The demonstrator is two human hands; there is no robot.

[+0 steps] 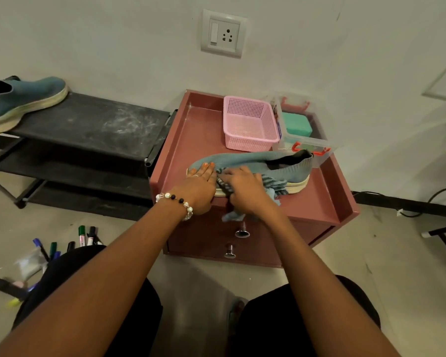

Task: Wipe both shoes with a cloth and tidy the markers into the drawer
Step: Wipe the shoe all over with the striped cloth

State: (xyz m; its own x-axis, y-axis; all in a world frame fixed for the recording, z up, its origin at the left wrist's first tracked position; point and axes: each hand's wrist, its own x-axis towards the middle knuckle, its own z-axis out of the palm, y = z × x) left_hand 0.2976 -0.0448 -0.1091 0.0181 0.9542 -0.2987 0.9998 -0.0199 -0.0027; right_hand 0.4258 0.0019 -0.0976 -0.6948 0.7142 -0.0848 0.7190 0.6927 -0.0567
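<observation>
A black shoe rack (88,122) stood against the wall at left, its top shelf scuffed with pale dust; one blue-green shoe (18,101) rested on the far-left end of that shelf, toe pointing right. Just beside the rack's right end stood a low reddish cabinet (319,202) with a raised rim along its back and sides. Its front carried two drawers, each with a metal knob (241,232), both closed. On the cabinet top, at the back, a pink basket (250,124) sat touching a clear plastic box (304,124) with red latches and a green object inside. In front of these lay the second shoe (255,161), on its sole, toe to the left, heel near the box. Bare cabinet top remained left of the basket and right of the heel.

The left hand (200,186), fingers straight and together, pressed flat on the shoe's toe. The right hand (245,189), fingers curled, gripped a striped blue cloth (276,185) against the shoe's near side; a tail of cloth hung over the cabinet's front edge. A bead bracelet (175,199) circled the left wrist.

Markers (84,237) lay scattered on the floor at lower left, partly hidden behind the person's knee.
</observation>
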